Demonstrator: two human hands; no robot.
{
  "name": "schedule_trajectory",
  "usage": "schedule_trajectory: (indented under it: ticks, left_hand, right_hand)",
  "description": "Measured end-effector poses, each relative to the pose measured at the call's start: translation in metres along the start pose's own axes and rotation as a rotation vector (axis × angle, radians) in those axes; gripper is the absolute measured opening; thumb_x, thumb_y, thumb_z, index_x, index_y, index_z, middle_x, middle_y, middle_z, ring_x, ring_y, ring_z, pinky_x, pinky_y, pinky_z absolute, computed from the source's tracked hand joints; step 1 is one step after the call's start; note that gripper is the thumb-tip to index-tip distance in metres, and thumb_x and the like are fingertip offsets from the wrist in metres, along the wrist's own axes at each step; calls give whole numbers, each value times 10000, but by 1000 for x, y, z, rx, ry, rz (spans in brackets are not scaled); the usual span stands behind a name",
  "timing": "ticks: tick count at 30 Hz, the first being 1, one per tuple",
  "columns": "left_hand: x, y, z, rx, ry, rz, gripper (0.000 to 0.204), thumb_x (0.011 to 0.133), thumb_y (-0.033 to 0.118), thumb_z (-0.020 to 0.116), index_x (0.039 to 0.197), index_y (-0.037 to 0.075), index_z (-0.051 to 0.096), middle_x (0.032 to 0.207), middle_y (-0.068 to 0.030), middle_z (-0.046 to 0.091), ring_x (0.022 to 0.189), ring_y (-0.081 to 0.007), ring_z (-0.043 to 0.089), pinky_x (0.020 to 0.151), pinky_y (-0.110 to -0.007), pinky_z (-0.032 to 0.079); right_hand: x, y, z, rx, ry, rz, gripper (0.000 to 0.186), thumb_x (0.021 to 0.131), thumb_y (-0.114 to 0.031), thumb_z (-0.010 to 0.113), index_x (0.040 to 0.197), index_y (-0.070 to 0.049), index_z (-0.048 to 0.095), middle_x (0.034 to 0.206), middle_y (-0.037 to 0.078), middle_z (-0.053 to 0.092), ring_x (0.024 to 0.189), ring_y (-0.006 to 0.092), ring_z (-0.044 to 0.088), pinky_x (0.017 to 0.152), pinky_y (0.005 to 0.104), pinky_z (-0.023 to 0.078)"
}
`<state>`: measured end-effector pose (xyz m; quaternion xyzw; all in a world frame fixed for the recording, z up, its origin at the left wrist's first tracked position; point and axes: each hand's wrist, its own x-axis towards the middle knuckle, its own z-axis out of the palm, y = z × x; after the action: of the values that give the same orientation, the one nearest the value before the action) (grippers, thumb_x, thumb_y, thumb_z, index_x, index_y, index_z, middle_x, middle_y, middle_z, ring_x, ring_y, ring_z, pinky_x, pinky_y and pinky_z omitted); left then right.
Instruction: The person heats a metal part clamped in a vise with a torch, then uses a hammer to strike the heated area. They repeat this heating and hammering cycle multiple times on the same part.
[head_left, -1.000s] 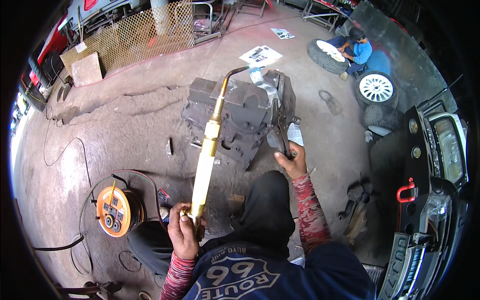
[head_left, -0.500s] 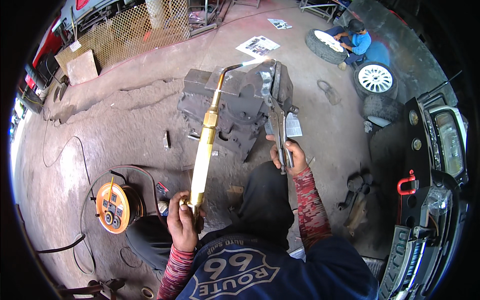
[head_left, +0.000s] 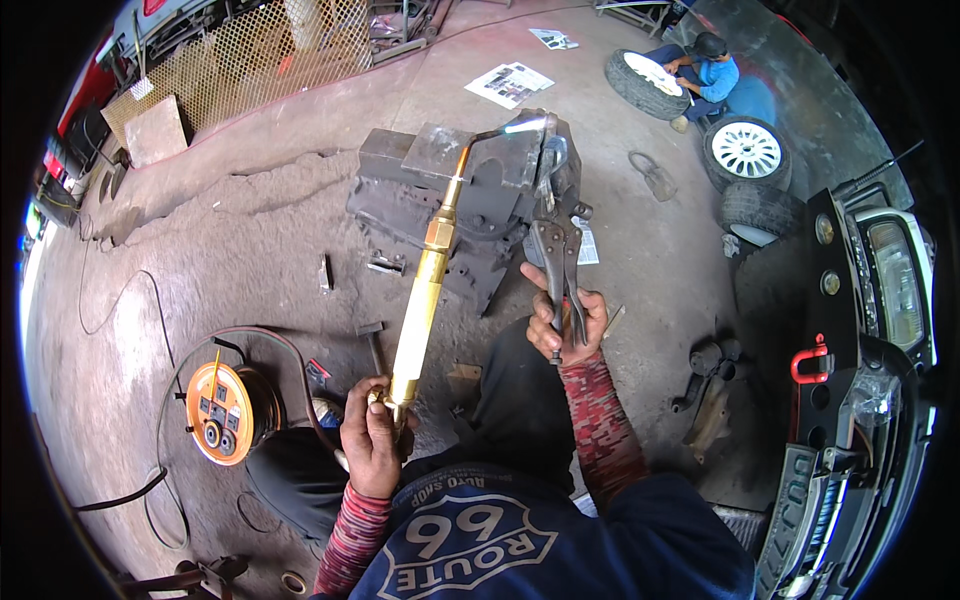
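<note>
Brass gleams along the torch (head_left: pixel 420 310), which slants up and away from me over the floor (head_left: pixel 270 255). The fingers of my left hand (head_left: pixel 372 445) are curled closed around its lower end, beside the small valve knob (head_left: pixel 377 397). Its bent copper-coloured neck (head_left: pixel 463 165) turns right at the top, and a pale bluish flame (head_left: pixel 525 126) runs from the tip toward the upper corner of a dark metal block (head_left: pixel 395 195).

Locking pliers (head_left: pixel 550 245) lie in my right hand (head_left: pixel 580 330). One finger sticks out to the left while others fold loosely about the handles, a partly open hold. The pliers' head meets a greyish metal piece (head_left: pixel 551 165) just below the flame; whether that piece touches the block, I cannot tell.

Near my left hand a hammer (head_left: pixel 372 340) lies on the floor, with an orange cable reel (head_left: pixel 222 415) farther left. Printed sheets (head_left: pixel 508 85) lie beyond the block. Off to the right, a person in blue (head_left: pixel 718 80) sits by a tyre (head_left: pixel 645 92), and a vehicle front bears a red shackle (head_left: pixel 812 366).
</note>
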<state>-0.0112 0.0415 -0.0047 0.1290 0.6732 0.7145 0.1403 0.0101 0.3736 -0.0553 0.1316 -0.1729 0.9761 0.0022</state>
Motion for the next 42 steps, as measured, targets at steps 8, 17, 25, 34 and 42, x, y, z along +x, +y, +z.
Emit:
schedule_trajectory:
  ticks: [8,17,25,34,42]
  left_hand:
    - [-1,-6,11,17,6,57,376,1117,346,412,1278,20,510,779,-39,652,583,-55,528,531,-211,406]
    - [1,-12,14,31,-4,-29,379,1116,375,395,1279,49,500,787,-55,648,522,-55,494,468,-209,375]
    - [4,-12,20,109,-21,0,373,1113,372,409,1260,47,518,776,-38,635,544,-43,491,493,-203,374]
    - [3,-11,24,158,-28,20,392,1115,384,395,1258,42,522,744,-28,628,534,-47,498,492,-202,377]
    - [2,-1,22,136,-11,-93,274,1098,185,414,1214,-9,568,715,-62,660,619,-111,640,574,-255,487]
  right_hand:
    - [10,31,7,124,-39,-59,816,982,-418,472,1613,9,181,924,76,655,612,187,638,620,314,418]
    - [16,45,12,49,75,-68,755,1002,-368,473,1610,-3,212,900,51,624,635,186,623,611,337,436]
    - [28,66,15,-173,299,23,685,953,-325,540,1550,-35,366,905,87,626,678,308,650,589,373,524]
    - [34,84,13,-147,375,-4,552,966,-369,536,1448,-106,484,826,50,592,619,269,637,490,308,481]
    - [30,86,12,-180,393,20,544,979,-383,528,1446,-107,488,853,55,605,637,262,655,474,295,479]
